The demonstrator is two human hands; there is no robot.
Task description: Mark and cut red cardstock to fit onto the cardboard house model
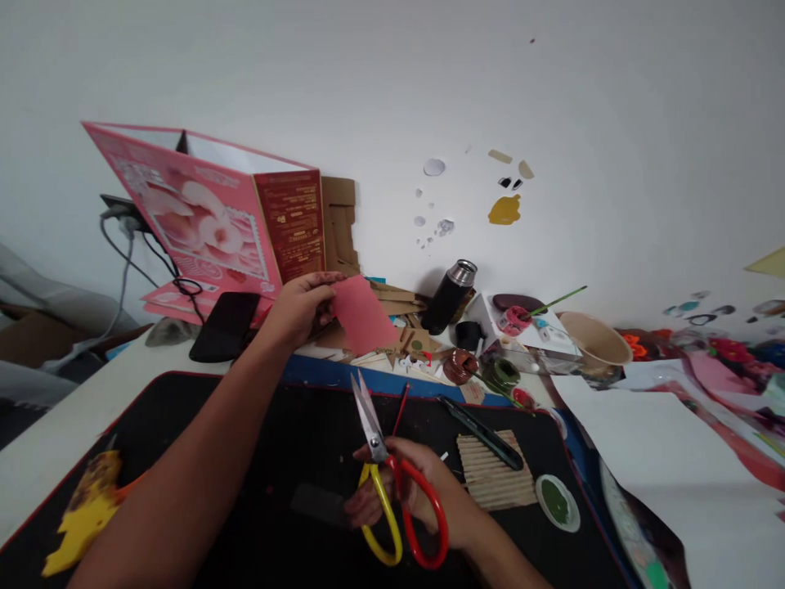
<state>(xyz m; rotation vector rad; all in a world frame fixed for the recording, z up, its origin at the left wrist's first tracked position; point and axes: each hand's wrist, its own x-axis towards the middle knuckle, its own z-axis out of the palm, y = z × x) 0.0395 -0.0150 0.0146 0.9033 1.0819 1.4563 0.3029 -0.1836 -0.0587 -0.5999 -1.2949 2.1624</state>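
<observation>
Pink rectangular paper sheet [366,317], pinched near its 10 o'clock corner by the left hand [305,304], should handle as light, flexible and crease-prone (grip edges only); at its 5 o'clock, the right hand [430,463] holds steel-bladed scissors with yellow and red handles [376,447].

Soft, dim light greys the wall [380,98] — toward the edges, shapes look stretched, blurred.

The left forearm [208,433] stretches toward the tabletop's [58,450] far edge, its hand [300,304] pinching with thumb and fingers; the right hand [424,456], fingers partly curled, hovers nearer the near edge.
</observation>
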